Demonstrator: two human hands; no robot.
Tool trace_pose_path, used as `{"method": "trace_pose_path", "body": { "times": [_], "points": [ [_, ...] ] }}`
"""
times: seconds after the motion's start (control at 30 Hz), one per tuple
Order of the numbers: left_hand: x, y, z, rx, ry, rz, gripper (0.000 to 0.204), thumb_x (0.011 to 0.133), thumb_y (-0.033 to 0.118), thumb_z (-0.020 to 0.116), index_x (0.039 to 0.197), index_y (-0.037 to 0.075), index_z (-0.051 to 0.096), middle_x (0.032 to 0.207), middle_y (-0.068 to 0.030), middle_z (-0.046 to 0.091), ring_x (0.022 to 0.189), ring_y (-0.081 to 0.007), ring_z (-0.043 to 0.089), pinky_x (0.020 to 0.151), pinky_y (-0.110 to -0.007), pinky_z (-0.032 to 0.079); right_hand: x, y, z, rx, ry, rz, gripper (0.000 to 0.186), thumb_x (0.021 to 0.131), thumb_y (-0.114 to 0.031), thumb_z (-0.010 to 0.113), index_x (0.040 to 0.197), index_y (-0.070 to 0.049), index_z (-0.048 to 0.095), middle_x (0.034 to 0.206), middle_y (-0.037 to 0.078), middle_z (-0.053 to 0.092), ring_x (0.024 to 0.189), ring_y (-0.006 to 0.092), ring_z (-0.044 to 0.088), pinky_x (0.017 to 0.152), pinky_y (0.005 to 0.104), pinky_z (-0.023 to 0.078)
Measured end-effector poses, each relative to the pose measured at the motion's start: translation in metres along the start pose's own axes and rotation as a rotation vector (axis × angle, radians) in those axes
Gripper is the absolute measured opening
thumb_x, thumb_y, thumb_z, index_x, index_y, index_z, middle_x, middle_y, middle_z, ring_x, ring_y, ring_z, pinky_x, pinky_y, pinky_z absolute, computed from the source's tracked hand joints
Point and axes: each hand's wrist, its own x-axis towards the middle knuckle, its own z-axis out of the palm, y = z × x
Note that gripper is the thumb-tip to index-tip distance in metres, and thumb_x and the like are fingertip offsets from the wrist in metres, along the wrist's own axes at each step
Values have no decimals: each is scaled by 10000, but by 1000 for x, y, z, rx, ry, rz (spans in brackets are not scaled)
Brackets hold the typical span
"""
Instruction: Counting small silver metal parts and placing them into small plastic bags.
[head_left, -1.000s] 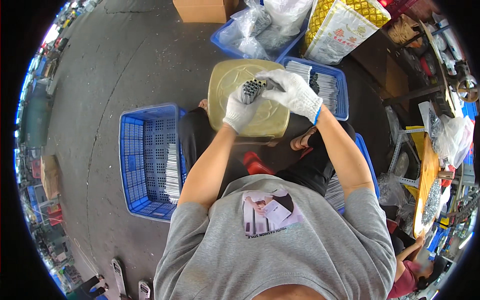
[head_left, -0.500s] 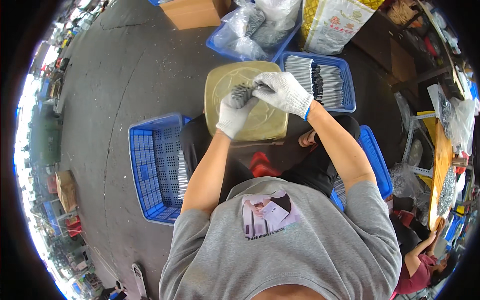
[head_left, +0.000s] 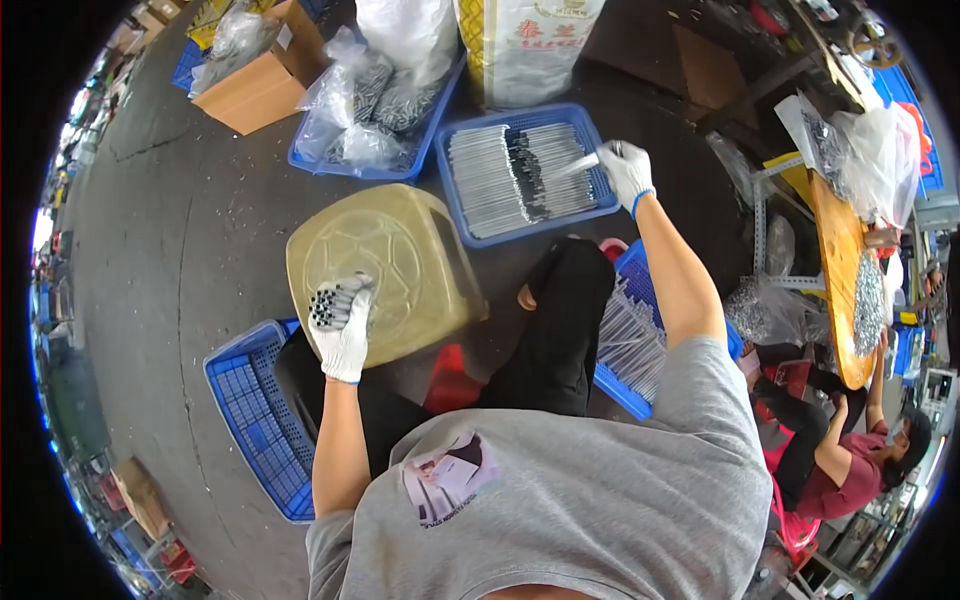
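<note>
My left hand (head_left: 345,318), in a white knit glove, is closed around a bunch of small dark pieces with pale ends (head_left: 325,306). It is over the near left part of an upturned yellowish plastic stool (head_left: 415,222). My right hand (head_left: 627,170), also gloved, is reached out to the right rim of a blue basket (head_left: 590,125) filled with rows of silver rods (head_left: 487,175) with black ends. A pale, motion-blurred rod (head_left: 572,167) extends leftward from its closed fingers, over the rows.
Loose silver rods (head_left: 632,335) fill another blue basket beside my right leg. A third blue basket (head_left: 262,420) stands at my left. Bagged parts lie in a blue crate (head_left: 440,110) ahead, near a cardboard box (head_left: 262,85). A co-worker (head_left: 850,455) sits at the right by a wooden board (head_left: 840,270).
My hands, together over the stool before, are now apart. The right has reached out to the rod basket; the left keeps the dark pieces. My view has turned to the right.
</note>
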Motion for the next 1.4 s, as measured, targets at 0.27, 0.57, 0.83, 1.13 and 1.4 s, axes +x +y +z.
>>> {"method": "trace_pose_path", "body": {
  "times": [0.27,0.57,0.83,1.13,1.4],
  "points": [
    [13,17,-2,485,-53,132,135,758,73,675,870,33,738,863,-72,722,752,-230,649,729,-319,494,43,83,9,-510,48,389,404,752,-295,715,1012,14,707,830,101,697,694,173,600,638,269,493],
    [3,2,-1,254,63,228,147,828,151,695,937,52,698,955,-62,695,791,-213,661,738,-305,527,-80,-113,121,-238,-719,-331,316,827,-52,597,1125,48,630,917,118,686,813,173,615,763,273,498],
    [-6,-10,4,-240,28,64,293,717,-53,671,991,35,617,922,-4,665,818,-110,604,775,-238,504,-197,-159,197,-150,-1049,-665,259,786,-54,651,1031,30,662,857,103,689,686,189,592,686,253,482],
    [1,-11,-3,462,-60,326,238,884,136,555,1105,81,623,1035,-89,644,922,-228,605,887,-333,479,-211,-175,153,1,-546,-528,150,908,-98,575,958,24,647,820,51,638,693,92,500,650,219,439],
    [4,7,-12,387,-14,207,198,859,174,587,941,17,673,945,-104,676,857,-266,626,802,-375,478,-144,-105,-46,240,246,-156,167,882,-179,617,897,-25,679,682,40,594,459,70,390,398,214,275]
  ]
}}
